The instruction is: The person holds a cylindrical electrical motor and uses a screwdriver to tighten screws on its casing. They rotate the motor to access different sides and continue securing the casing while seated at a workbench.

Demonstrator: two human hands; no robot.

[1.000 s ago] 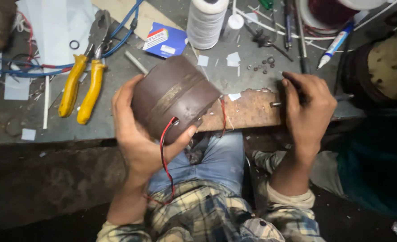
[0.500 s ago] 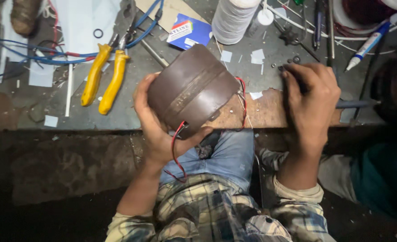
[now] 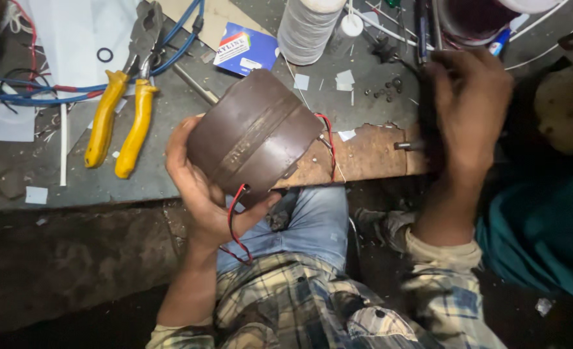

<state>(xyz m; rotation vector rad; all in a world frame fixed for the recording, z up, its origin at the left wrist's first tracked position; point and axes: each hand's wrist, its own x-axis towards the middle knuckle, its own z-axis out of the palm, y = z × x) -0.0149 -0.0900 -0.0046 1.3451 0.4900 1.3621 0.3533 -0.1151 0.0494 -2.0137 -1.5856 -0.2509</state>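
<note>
Yellow pliers (image 3: 121, 119), spool (image 3: 307, 29) beside held brown casing (image 3: 254, 136)

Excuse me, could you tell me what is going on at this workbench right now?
A person seated at the workbench grips a brown drum-shaped part in the left hand; red wires trail from it. The right hand rests on the bench near a metal pin on a wooden block. Yellow-handled pliers lie nearby.
</note>
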